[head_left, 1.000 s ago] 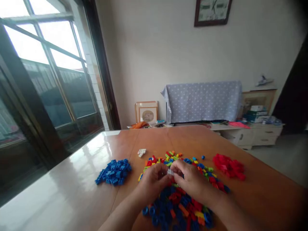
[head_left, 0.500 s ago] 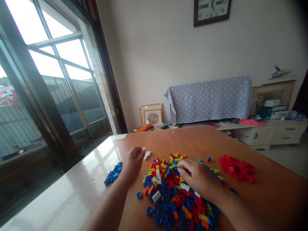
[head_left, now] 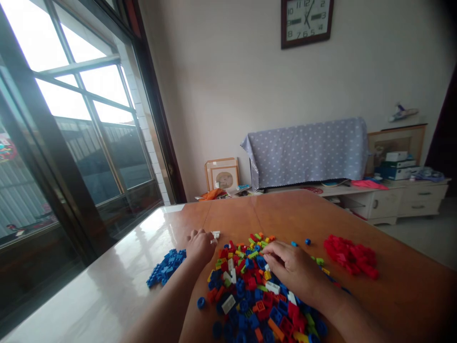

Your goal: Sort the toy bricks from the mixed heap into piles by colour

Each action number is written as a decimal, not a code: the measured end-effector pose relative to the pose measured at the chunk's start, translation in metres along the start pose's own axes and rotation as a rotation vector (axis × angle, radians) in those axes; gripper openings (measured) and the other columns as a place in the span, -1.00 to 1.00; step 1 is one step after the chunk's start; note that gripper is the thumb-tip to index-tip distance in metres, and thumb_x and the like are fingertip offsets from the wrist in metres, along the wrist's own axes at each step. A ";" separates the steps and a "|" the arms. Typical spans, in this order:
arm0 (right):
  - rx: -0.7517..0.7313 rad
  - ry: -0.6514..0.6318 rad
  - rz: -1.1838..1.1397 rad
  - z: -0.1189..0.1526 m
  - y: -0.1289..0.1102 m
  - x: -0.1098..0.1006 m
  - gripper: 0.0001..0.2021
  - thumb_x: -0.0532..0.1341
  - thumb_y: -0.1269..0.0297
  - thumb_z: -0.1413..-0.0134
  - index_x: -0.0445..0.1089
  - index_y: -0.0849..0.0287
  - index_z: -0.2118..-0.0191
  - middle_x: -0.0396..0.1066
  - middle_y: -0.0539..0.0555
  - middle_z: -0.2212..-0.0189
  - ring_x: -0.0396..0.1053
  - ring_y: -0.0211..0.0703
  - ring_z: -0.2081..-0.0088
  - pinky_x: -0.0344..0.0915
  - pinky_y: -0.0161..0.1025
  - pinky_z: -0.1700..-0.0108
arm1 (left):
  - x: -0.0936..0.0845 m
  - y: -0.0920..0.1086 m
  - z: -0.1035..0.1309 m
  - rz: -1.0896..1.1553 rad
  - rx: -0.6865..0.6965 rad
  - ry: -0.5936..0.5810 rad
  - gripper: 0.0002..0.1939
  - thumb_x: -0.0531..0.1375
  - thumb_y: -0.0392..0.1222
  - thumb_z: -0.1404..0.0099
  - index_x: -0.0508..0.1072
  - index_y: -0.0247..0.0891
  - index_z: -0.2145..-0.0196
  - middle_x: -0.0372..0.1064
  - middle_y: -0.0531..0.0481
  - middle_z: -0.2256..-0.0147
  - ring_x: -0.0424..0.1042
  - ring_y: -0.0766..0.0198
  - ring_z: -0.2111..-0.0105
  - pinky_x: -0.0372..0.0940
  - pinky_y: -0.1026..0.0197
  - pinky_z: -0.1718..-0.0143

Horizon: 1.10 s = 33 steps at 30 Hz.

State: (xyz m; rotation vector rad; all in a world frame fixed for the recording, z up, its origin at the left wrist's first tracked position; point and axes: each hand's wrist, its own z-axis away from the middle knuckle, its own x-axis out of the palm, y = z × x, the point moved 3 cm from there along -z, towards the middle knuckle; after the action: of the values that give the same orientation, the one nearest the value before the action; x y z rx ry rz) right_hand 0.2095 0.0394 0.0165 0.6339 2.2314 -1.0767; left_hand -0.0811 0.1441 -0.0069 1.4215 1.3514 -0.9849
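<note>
My left hand (head_left: 202, 245) is over the table beside a few white bricks (head_left: 215, 234), its fingers curled and a small white brick (head_left: 213, 241) showing at the thumb. Left of that wrist lies a heap of blue bricks (head_left: 166, 267). Over the upper right of a large mixed-colour pile (head_left: 250, 290), my right hand (head_left: 291, 264) has thumb and fingertips close together among the pieces. Whatever they grip is too small to make out. A separate heap of red bricks (head_left: 350, 256) sits to the right.
The brown table (head_left: 285, 209) reaches toward a low white cabinet (head_left: 387, 205) and a screen-shaped object under a dotted cloth (head_left: 310, 152). Loose blue pieces (head_left: 308, 242) lie between the pile and red heap. A large window is on the left.
The left hand has come down toward the tabletop beside the white bricks, its fingers turned more downward. My right hand stays over the pile. The view has tilted slightly upward.
</note>
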 end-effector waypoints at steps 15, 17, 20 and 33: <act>0.002 0.012 -0.045 -0.002 0.002 -0.003 -0.82 0.09 0.28 -0.28 0.45 0.08 0.25 0.47 0.01 0.38 0.40 -0.17 0.34 0.24 -0.28 0.27 | 0.019 -0.004 -0.015 -0.031 -0.057 0.006 -0.66 0.21 0.02 -0.22 0.42 -0.18 0.10 0.45 -0.23 0.03 0.25 -0.12 -0.06 0.05 -0.08 -0.04; 0.015 0.024 -0.034 -0.003 0.005 -0.005 -0.80 0.08 0.25 -0.28 0.46 0.07 0.23 0.49 0.03 0.37 0.41 -0.14 0.33 0.25 -0.27 0.26 | 0.016 -0.001 -0.015 -0.014 -0.066 0.000 -0.66 0.21 -0.01 -0.22 0.41 -0.20 0.09 0.44 -0.24 0.02 0.25 -0.13 -0.07 0.05 -0.10 -0.05; 0.042 0.041 -0.014 -0.003 0.009 -0.009 -0.78 0.06 0.24 -0.28 0.46 0.07 0.25 0.51 0.04 0.36 0.42 -0.12 0.31 0.27 -0.26 0.25 | 0.011 0.006 -0.011 0.025 -0.071 -0.006 -0.65 0.18 -0.04 -0.25 0.40 -0.19 0.04 0.41 -0.27 -0.03 0.23 -0.15 -0.10 0.04 -0.12 -0.07; 0.055 0.008 0.024 -0.002 0.014 -0.007 -0.79 0.06 0.28 -0.26 0.45 0.07 0.29 0.52 -0.01 0.38 0.44 -0.14 0.30 0.21 -0.29 0.28 | -0.023 0.036 0.052 0.534 0.243 -0.306 -0.68 0.24 -0.04 -0.20 0.56 -0.18 0.11 0.53 -0.03 0.22 0.46 0.19 0.27 0.29 0.26 0.30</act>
State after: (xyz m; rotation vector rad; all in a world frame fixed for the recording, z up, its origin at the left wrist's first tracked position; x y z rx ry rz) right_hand 0.2231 0.0481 0.0150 0.6878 2.2022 -1.1292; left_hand -0.0448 0.0888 0.0043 1.6174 0.5945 -0.9714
